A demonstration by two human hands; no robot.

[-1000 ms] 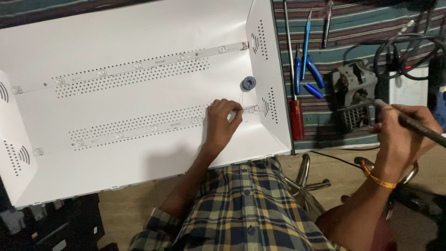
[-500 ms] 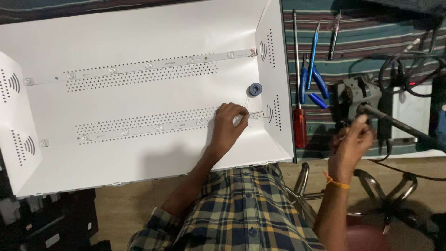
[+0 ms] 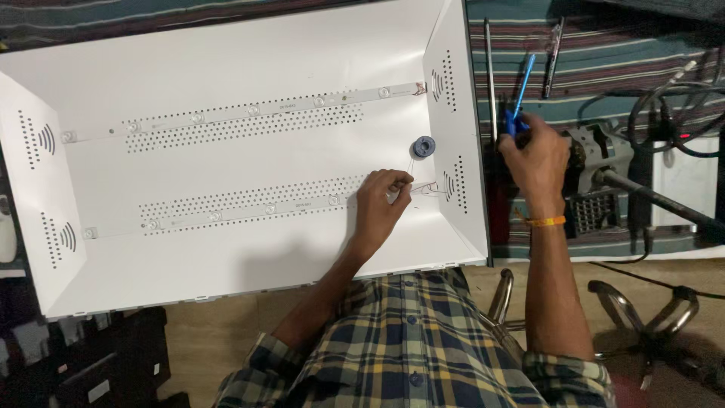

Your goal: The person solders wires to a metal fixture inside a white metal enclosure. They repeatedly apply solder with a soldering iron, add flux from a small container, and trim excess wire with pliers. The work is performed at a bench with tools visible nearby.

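A striped cloth covers the workbench, and on it a large white backlight tray is laid open side up so its strips can be reached. The lower light strip is pinned at its right end by the closed fingers of the left hand, seemingly to steady it. Beside the tray, blue-handled pliers are gripped by the right hand. A small solder spool is left close by.

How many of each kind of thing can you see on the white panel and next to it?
White panel: 1
Light strips: 2
Small blue spool: 1
Long thin tools on the striped cloth: 2
Blue-handled tool at the right hand: 1
Hands, with the left hand on the lower strip: 2
Total: 9
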